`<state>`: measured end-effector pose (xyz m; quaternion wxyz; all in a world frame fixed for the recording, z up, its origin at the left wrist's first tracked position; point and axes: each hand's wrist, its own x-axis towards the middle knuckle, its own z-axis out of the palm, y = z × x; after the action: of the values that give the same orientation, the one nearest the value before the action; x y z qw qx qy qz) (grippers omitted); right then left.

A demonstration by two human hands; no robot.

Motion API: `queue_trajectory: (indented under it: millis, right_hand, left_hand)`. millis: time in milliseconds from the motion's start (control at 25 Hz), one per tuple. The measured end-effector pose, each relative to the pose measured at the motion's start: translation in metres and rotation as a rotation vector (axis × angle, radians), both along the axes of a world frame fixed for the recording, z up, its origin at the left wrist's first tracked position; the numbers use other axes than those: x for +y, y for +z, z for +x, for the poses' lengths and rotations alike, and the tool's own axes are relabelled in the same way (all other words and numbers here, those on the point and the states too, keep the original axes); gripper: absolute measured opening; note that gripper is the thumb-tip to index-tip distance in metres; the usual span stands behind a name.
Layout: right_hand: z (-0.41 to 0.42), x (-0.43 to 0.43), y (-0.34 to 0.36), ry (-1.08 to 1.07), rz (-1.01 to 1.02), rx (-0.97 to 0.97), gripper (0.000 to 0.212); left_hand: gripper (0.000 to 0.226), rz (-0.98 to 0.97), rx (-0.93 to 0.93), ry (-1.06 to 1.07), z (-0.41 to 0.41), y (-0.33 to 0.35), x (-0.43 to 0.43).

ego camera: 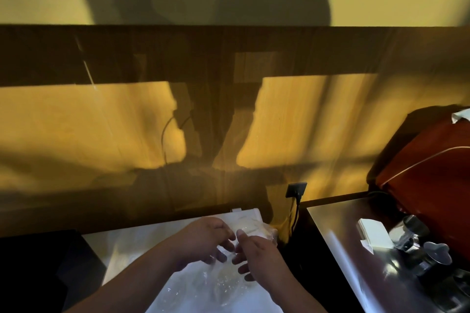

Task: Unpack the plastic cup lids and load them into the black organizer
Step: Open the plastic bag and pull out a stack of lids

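Low in the middle of the head view, both my hands meet over a white surface [127, 256]. My left hand [203, 239] and my right hand [256, 256] pinch the clear plastic wrap of a pack of clear plastic lids [223, 284] that lies between and below them. A wrapped stack of pale lids [254, 229] sits just beyond my fingertips. At the far left a black object [38, 269] stands beside the white surface; I cannot tell whether it is the organizer.
A wooden wall panel [292, 122] rises right behind the surface, with a black socket and cable [296, 190]. To the right a glossy counter [338, 231] carries a white box [373, 235], metal barista tools [417, 249] and a dark red machine [432, 178].
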<state>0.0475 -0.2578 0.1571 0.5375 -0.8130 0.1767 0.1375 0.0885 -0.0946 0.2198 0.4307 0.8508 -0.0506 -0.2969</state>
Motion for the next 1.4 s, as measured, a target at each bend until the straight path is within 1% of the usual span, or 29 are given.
queue_trajectory:
  millis: [160,240,320,440,480,520,600,640,720,800,840,960,1080,1200,1320,1360,1400]
  right_hand:
    - [0.002,-0.004,0.002,0.069,0.149,-0.002,0.027]
    - [0.001,-0.005,0.005,0.099,0.148,-0.017,0.02]
    - [0.002,-0.006,0.008,0.108,0.139,-0.007,0.007]
    - [0.001,-0.004,0.011,0.119,0.108,0.085,0.024]
    - [0.001,-0.002,0.011,0.112,0.098,0.112,0.024]
    - [0.001,0.0,0.011,0.094,0.09,0.125,0.022]
    - [0.0,0.002,0.01,0.051,0.061,0.106,0.011]
    - [-0.001,0.002,0.011,0.037,0.04,0.068,0.002]
    - [-0.001,-0.001,0.009,0.064,-0.061,-0.06,0.011]
    - [-0.001,-0.002,0.01,0.134,-0.191,-0.14,0.018]
    - [-0.001,-0.001,0.01,0.162,-0.236,-0.153,0.023]
    - [0.001,0.002,0.008,0.247,-0.286,-0.143,0.024]
    - [0.0,0.0,0.009,0.252,-0.282,-0.175,0.026]
    - [0.001,-0.008,0.017,0.167,-0.27,-0.24,0.025]
    - [0.001,-0.018,0.029,0.062,-0.204,-0.353,0.023]
    - [-0.001,-0.021,0.032,0.027,-0.182,-0.383,0.024]
    - [-0.003,-0.024,0.032,-0.002,-0.177,-0.39,0.024]
  left_hand:
    - [0.025,-0.01,0.082,0.027,-0.007,0.005,-0.001]
    - [0.021,0.026,0.053,0.039,-0.009,0.005,0.0]
    - [0.022,0.017,0.032,0.086,-0.01,0.005,0.001]
    - [0.029,-0.055,0.095,0.197,-0.009,0.003,0.001]
    - [0.03,-0.058,0.114,0.218,-0.009,0.002,0.0]
    - [0.031,-0.056,0.132,0.238,-0.01,0.0,0.0]
    - [0.028,-0.045,0.151,0.239,-0.012,-0.001,-0.002]
    - [0.026,-0.015,0.132,0.198,-0.013,-0.002,-0.003]
    - [0.024,0.138,-0.024,0.058,-0.012,-0.006,-0.001]
    - [0.034,0.326,-0.245,-0.03,-0.013,-0.008,-0.001]
    - [0.038,0.379,-0.316,-0.05,-0.014,-0.008,-0.002]
    - [0.037,0.391,-0.365,-0.063,-0.014,-0.01,-0.004]
    - [0.035,0.468,-0.452,-0.057,-0.013,-0.011,-0.001]
    - [0.043,0.459,-0.531,0.021,-0.009,-0.008,0.005]
    - [0.042,0.361,-0.572,0.112,-0.002,0.006,0.01]
    - [0.042,0.36,-0.577,0.147,0.0,0.01,0.014]
    - [0.044,0.416,-0.592,0.156,0.002,0.012,0.018]
